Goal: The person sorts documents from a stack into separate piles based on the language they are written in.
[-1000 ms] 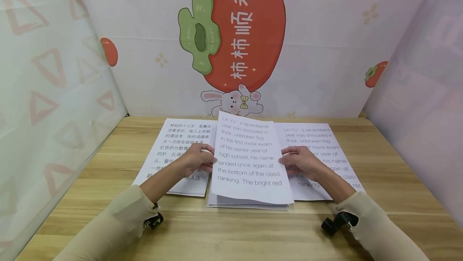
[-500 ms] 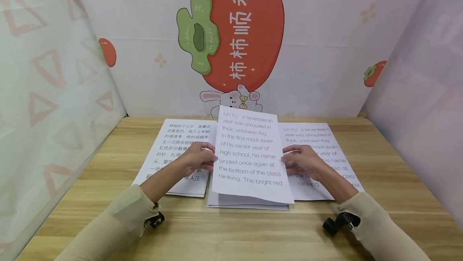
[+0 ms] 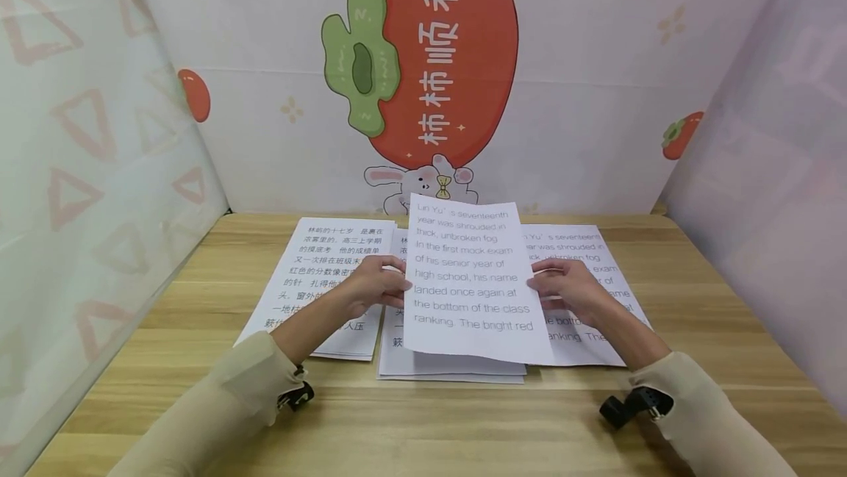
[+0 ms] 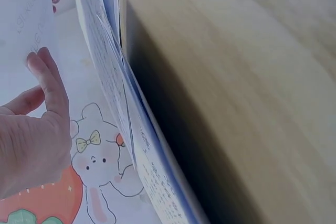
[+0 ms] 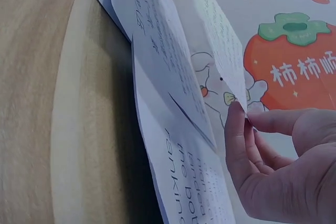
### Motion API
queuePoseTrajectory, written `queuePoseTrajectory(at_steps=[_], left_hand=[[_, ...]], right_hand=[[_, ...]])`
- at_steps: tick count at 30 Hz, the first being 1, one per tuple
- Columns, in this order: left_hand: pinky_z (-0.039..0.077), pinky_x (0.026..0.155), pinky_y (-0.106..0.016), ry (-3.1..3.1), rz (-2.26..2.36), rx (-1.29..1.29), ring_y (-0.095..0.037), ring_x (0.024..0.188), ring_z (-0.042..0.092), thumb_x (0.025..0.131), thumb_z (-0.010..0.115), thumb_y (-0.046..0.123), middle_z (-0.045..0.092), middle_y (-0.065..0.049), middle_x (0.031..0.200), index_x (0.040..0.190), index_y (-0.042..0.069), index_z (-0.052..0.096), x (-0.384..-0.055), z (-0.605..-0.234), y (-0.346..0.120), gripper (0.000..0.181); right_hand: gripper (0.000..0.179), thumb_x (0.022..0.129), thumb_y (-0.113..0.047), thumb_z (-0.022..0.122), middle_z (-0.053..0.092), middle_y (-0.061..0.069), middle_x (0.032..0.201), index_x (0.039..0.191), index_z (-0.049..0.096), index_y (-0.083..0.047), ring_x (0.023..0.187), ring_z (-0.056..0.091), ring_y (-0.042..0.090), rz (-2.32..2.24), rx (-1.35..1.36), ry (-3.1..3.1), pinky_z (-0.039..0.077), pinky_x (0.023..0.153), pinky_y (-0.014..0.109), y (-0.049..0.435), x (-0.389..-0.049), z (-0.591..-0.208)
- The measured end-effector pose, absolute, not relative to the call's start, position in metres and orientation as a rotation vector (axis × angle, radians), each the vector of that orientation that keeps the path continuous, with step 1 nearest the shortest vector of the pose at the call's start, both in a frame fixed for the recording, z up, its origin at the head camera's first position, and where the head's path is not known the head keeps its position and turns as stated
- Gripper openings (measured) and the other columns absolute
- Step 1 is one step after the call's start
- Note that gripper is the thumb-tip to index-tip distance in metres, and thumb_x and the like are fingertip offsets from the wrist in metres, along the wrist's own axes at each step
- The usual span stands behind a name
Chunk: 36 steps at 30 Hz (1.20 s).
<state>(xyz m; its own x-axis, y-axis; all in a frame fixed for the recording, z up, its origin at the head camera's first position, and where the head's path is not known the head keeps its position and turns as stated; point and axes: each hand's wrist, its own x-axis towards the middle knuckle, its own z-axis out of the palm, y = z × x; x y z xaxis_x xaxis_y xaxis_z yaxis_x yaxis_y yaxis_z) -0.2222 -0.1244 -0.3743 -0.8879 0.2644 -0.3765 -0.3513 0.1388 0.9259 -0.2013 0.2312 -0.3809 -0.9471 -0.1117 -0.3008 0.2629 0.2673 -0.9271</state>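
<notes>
A white sheet of paper (image 3: 473, 278) printed with English text is raised over the table and tilted toward me. My left hand (image 3: 373, 287) pinches its left edge, and my right hand (image 3: 570, 292) pinches the right edge. Thumb and fingertips of the right hand (image 5: 289, 163) meet at the paper's edge in the right wrist view. Below the sheet lies a middle paper pile (image 3: 453, 373), whose visible strip shows Chinese characters; most of it is covered. To the right, a pile with English text (image 3: 595, 249) is partly hidden by the sheet and my right hand.
A pile of papers with Chinese text (image 3: 331, 249) lies on the left, partly under my left forearm. The wooden table (image 3: 450, 433) meets a back wall (image 3: 595, 146) printed with a big persimmon and a rabbit. Pale side walls enclose the table.
Both hands have raised the English sheet slightly and carried it right, partly over the right pile. Chinese text on the middle pile has come into sight at its left side.
</notes>
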Motion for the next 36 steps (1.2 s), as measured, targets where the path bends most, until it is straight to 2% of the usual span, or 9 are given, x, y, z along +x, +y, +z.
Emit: queuePoseTrajectory(at_steps=[9,14,20,28,36], left_hand=[[0.066,0.077,-0.033,1.951,1.808,-0.057,-0.021,0.081,0.071,0.094,0.066,-0.007,0.069,-0.017,0.105,0.136,-0.004,0.056,-0.226,-0.377,-0.098,0.043],[0.065,0.083,-0.035,1.934,1.783,-0.038,-0.024,0.089,0.072,0.094,0.066,-0.007,0.069,-0.021,0.115,0.143,-0.004,0.051,-0.227,-0.376,-0.086,0.051],[0.065,0.084,-0.036,1.920,1.761,-0.023,-0.026,0.094,0.072,0.096,0.066,-0.003,0.069,-0.022,0.115,0.147,-0.002,0.048,-0.226,-0.374,-0.080,0.054],[0.065,0.084,-0.035,1.897,1.760,-0.018,-0.028,0.096,0.073,0.096,0.066,0.000,0.070,-0.022,0.117,0.150,-0.002,0.046,-0.226,-0.373,-0.072,0.057],[0.064,0.086,-0.036,1.905,1.737,0.018,-0.030,0.100,0.073,0.097,0.066,0.004,0.070,-0.022,0.120,0.150,-0.003,0.046,-0.229,-0.373,-0.060,0.057]], right_hand=[[0.048,0.102,-0.011,0.065,0.070,0.001,0.105,0.142,0.048,0.006,0.088,0.068,0.013,-1.691,0.123,2.307,0.062,0.072,0.029,0.258,-0.201,-0.380],[0.044,0.102,-0.011,0.065,0.071,-0.004,0.098,0.139,0.048,0.006,0.085,0.069,0.010,-1.719,0.136,2.291,0.061,0.070,0.027,0.270,-0.200,-0.380],[0.036,0.103,-0.009,0.063,0.070,-0.007,0.095,0.134,0.050,0.005,0.085,0.070,0.010,-1.763,0.128,2.258,0.062,0.072,0.027,0.279,-0.197,-0.380],[0.038,0.103,-0.010,0.064,0.071,-0.006,0.098,0.135,0.050,0.004,0.088,0.071,0.010,-1.746,0.132,2.265,0.063,0.075,0.029,0.287,-0.195,-0.379],[0.037,0.103,-0.012,0.064,0.069,-0.006,0.097,0.134,0.050,0.001,0.086,0.069,0.010,-1.719,0.147,2.278,0.062,0.073,0.028,0.302,-0.197,-0.379]])
